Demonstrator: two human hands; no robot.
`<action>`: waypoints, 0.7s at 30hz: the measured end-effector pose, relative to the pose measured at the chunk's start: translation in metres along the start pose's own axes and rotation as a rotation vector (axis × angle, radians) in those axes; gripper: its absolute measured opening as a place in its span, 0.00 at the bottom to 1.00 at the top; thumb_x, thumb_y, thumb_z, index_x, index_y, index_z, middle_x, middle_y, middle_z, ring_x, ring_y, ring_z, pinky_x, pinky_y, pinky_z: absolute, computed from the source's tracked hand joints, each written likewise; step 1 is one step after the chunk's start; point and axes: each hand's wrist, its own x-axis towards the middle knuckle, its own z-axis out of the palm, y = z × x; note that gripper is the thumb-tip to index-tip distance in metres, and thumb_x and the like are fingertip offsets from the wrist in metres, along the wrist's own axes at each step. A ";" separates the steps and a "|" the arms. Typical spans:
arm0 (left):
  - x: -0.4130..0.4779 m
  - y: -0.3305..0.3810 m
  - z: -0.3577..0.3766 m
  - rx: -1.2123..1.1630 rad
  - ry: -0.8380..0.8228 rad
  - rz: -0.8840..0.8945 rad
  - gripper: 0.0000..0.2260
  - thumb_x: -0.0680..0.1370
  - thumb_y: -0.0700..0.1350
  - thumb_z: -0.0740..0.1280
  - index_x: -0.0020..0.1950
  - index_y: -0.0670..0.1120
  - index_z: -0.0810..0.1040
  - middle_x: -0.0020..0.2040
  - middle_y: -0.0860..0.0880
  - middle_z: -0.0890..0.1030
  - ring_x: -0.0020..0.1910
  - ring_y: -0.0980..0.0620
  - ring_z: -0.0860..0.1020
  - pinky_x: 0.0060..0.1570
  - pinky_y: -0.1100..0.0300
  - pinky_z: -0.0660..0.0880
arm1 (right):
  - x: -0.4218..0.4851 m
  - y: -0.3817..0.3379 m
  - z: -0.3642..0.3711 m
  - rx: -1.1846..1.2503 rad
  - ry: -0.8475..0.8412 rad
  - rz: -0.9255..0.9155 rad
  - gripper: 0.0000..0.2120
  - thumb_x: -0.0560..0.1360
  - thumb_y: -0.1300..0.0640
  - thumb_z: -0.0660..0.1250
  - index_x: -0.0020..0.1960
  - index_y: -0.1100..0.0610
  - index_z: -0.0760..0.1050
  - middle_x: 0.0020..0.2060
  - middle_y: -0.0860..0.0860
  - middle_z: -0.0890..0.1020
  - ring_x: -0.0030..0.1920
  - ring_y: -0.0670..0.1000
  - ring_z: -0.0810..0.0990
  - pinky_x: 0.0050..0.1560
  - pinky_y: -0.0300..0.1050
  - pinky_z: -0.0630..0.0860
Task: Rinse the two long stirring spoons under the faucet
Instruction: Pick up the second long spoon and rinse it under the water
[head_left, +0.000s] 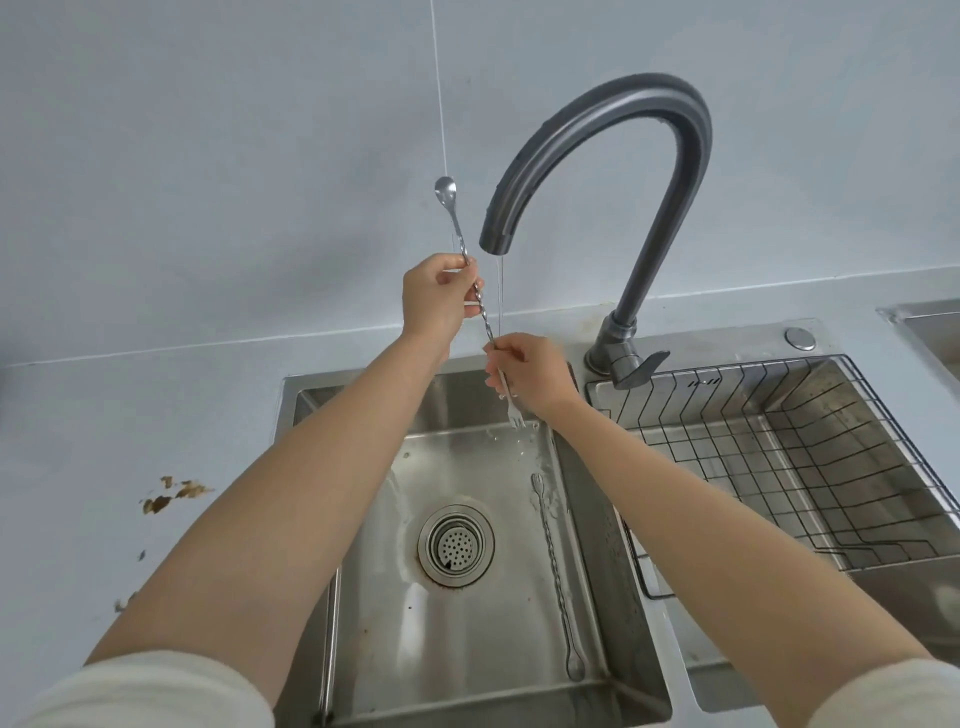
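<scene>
- Left hand (436, 296) is gripping the first spoon (456, 221) mid-shaft, fingers (448, 263) curled; right hand (530, 371) is pinching it just below.
- Water (500, 291) from the faucet (623, 119) is falling between them onto the shaft.
- Second spoon (556, 571) is lying in the sink (467, 649), beneath the right fingers.

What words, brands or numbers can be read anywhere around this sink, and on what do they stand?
None can be read.
The faucet, the sink, the held stirring spoon and the second stirring spoon on the sink floor show no lettering.
Small dark marks on the rim by the wire basket are too small to read.
</scene>
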 end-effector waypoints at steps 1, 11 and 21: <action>-0.002 -0.007 0.001 0.006 -0.005 -0.012 0.01 0.77 0.40 0.64 0.46 0.43 0.74 0.33 0.48 0.76 0.32 0.54 0.75 0.30 0.68 0.77 | -0.002 0.005 0.001 -0.028 -0.013 0.007 0.10 0.76 0.67 0.59 0.46 0.72 0.75 0.31 0.57 0.76 0.33 0.55 0.75 0.45 0.50 0.78; -0.052 -0.127 0.009 0.121 -0.072 -0.290 0.04 0.73 0.32 0.67 0.45 0.39 0.76 0.35 0.49 0.76 0.32 0.56 0.75 0.26 0.71 0.75 | -0.060 0.103 0.021 -0.209 -0.090 0.295 0.10 0.75 0.63 0.63 0.47 0.71 0.77 0.37 0.60 0.80 0.38 0.55 0.80 0.50 0.51 0.78; -0.105 -0.233 0.018 0.473 -0.095 -0.442 0.05 0.69 0.33 0.69 0.43 0.34 0.81 0.44 0.34 0.83 0.41 0.43 0.81 0.48 0.51 0.77 | -0.103 0.208 0.044 -0.299 -0.240 0.598 0.14 0.74 0.64 0.61 0.31 0.53 0.68 0.32 0.51 0.76 0.32 0.51 0.76 0.40 0.46 0.77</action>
